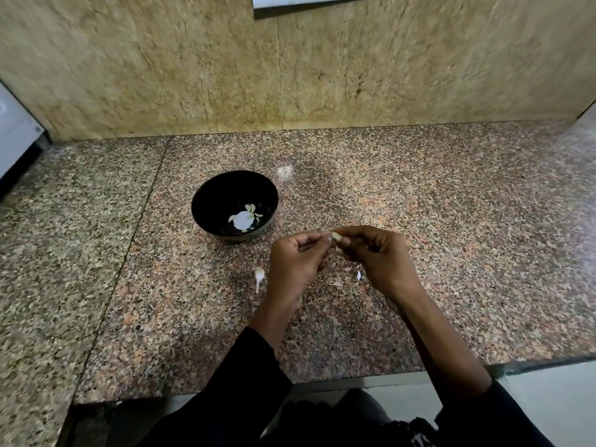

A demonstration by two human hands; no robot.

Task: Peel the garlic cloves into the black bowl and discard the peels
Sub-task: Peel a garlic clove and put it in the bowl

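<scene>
Both hands meet above the worktop (451, 237), right hand (375, 253) and left hand (295, 256) fingers curled, pinching 1 garlic clove (336, 236) between them; the black bowl (234, 205) lies forward-left, nearer the left hand.

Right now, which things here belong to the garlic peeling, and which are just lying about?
Part of the job:
garlic clove, pinched between left hand and right hand
black bowl with peeled cloves
peel scraps on the counter

Just lying about:
small white spoon-like piece
white appliance
</scene>
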